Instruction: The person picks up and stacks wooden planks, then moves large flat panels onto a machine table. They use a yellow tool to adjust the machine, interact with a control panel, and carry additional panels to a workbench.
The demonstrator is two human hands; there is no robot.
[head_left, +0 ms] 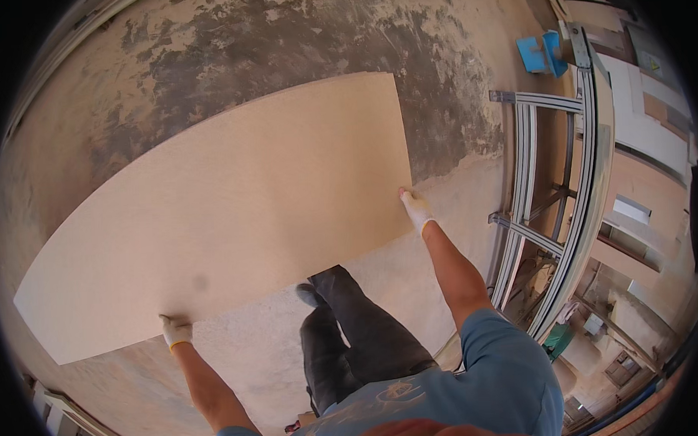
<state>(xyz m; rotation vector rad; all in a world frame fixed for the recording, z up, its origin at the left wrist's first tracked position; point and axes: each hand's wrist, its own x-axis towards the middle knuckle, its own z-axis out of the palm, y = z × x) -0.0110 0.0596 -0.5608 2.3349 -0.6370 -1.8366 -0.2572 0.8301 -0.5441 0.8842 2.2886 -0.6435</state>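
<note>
A large flat tan board (233, 199), probably wood sheet, spans the middle and left of the head view, held out in front of my legs. My left hand (177, 330), in a white glove with a yellow cuff, grips its near long edge toward the left, fingers closed over the rim. At the right end of the board my right hand (415, 206), gloved the same way, clasps the edge near the corner, with fingers partly hidden beneath. The near edge of the board covers one of my feet in part.
To the right stands a metal-framed machine table (589, 171) of aluminium profiles. A blue dustpan-like item (542, 54) lies beyond its far end. Stacked boards and panels (647, 177) fill the far right. The concrete floor (281, 47) is stained dark in patches.
</note>
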